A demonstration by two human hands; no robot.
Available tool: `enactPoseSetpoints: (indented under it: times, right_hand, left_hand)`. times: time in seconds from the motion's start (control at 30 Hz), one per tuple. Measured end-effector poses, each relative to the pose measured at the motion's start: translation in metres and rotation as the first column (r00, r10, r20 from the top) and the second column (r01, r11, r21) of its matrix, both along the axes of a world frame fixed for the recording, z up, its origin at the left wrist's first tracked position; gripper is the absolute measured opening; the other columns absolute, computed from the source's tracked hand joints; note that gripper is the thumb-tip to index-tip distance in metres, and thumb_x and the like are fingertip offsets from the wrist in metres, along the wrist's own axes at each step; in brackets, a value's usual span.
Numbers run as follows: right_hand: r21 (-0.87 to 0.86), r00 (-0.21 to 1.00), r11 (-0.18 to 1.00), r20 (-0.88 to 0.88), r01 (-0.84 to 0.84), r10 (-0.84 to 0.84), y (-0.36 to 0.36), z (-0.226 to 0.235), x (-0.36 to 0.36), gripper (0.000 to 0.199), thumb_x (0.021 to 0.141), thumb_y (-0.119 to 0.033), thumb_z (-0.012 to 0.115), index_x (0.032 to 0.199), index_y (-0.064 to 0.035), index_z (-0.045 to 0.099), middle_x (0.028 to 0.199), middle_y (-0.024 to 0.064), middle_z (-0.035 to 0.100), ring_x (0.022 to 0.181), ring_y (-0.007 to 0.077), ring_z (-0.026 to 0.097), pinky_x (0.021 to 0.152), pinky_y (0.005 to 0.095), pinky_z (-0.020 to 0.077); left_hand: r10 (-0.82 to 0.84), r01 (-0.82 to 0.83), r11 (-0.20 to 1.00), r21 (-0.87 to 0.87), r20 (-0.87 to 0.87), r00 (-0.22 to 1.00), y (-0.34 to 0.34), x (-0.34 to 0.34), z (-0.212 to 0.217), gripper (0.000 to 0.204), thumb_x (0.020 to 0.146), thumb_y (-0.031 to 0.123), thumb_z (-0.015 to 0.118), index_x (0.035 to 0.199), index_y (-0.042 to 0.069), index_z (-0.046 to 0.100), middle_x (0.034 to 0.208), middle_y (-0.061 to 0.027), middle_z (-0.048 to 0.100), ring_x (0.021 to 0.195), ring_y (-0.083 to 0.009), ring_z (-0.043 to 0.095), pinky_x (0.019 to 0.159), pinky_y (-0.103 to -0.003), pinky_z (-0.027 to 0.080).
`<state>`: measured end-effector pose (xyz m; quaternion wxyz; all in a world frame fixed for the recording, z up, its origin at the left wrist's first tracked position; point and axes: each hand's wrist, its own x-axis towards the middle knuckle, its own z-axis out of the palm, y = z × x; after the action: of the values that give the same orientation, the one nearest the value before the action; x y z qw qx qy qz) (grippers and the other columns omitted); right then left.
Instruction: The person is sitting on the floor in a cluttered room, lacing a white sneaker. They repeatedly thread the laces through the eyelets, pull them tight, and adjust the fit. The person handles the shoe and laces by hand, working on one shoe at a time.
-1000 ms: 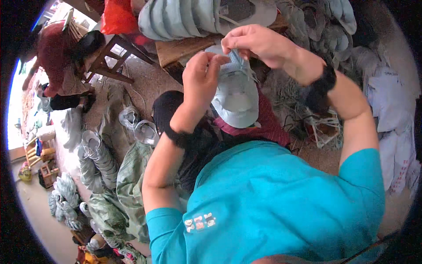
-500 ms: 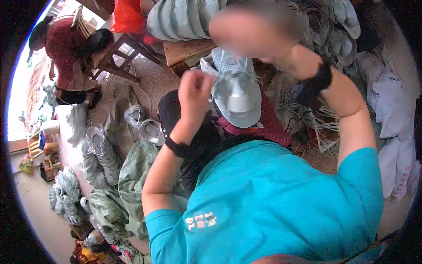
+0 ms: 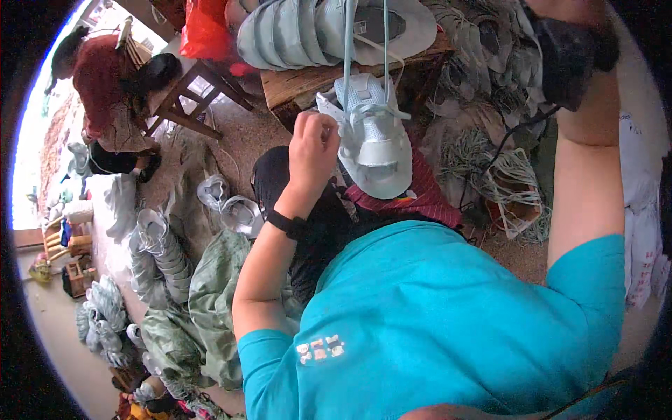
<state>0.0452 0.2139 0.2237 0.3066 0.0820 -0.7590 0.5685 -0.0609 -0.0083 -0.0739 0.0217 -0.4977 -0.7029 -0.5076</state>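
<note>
Pale laces (image 3: 348, 42) now rise from the shoe (image 3: 380, 154), right arm (image 3: 588, 175) swung outward, left hand (image 3: 311, 150) alongside (can't tell either grip).

Shoe workshop, partly laced shoe (image 3: 378, 164), nested pale shoes (image 3: 280, 38) on wooden bench (image 3: 290, 85), heaped laces (image 3: 514, 185), green sacks (image 3: 220, 294)

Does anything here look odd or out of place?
Mostly the loose laces at right: they lie in a messy tangle, unlike the neatly nested shoes on the bench. Nothing stands out on the shoe beside the left hand.
</note>
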Motion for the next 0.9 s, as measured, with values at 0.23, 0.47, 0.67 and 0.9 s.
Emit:
enactPoseSetpoints:
  times: [0.23, 0.47, 0.67, 0.9]
  right_hand:
    - [0.177, 0.945, 0.947, 0.140, 0.270, -0.296, 0.030, -0.031, 0.079, 0.018, 0.097, -0.019, 0.051, 0.095, -0.0025, 0.058, 0.071, -0.0005, 0.052, 0.048, 0.0062, 0.043, 0.045, 0.0231, 0.0412]
    - [0.290, 0.835, 0.854, 0.228, 0.433, -0.501, 0.054, -0.059, 0.139, 0.017, 0.096, -0.018, 0.051, 0.094, -0.0027, 0.058, 0.071, 0.0002, 0.052, 0.049, 0.0078, 0.044, 0.046, 0.0243, 0.0419]
    - [0.356, 0.749, 0.782, 0.261, 0.511, -0.609, 0.067, -0.071, 0.175, 0.016, 0.095, -0.018, 0.052, 0.094, -0.0029, 0.058, 0.071, 0.0008, 0.052, 0.050, 0.0092, 0.045, 0.047, 0.0254, 0.0425]
    - [0.408, 0.699, 0.730, 0.256, 0.547, -0.667, 0.072, -0.079, 0.191, 0.015, 0.094, -0.017, 0.052, 0.093, -0.0032, 0.058, 0.072, 0.0016, 0.053, 0.051, 0.0108, 0.046, 0.047, 0.0266, 0.0431]
  left_hand:
    - [-0.094, 0.095, 0.995, -0.011, 0.087, 0.992, -0.008, 0.013, 0.002, 0.012, 0.083, 0.002, 0.067, 0.094, 0.003, 0.062, 0.092, -0.0098, 0.056, 0.074, -0.0205, 0.058, 0.065, -0.030, 0.049]
    - [-0.069, 0.066, 0.994, 0.091, 0.024, 0.997, 0.000, 0.004, 0.003, 0.014, 0.078, 0.000, 0.069, 0.087, 0.002, 0.059, 0.092, -0.0092, 0.055, 0.071, -0.0189, 0.058, 0.062, -0.030, 0.049]
    - [0.079, -0.075, 0.995, 0.059, -0.078, 0.994, 0.009, 0.004, 0.017, 0.015, 0.076, -0.002, 0.068, 0.087, 0.004, 0.058, 0.084, -0.0094, 0.057, 0.069, -0.0196, 0.061, 0.057, -0.030, 0.049]
    - [-0.128, 0.158, 0.986, -0.049, 0.377, 0.917, 0.003, -0.005, 0.007, 0.013, 0.078, 0.000, 0.069, 0.088, 0.002, 0.061, 0.075, -0.0031, 0.056, 0.068, -0.0111, 0.056, 0.063, -0.024, 0.046]
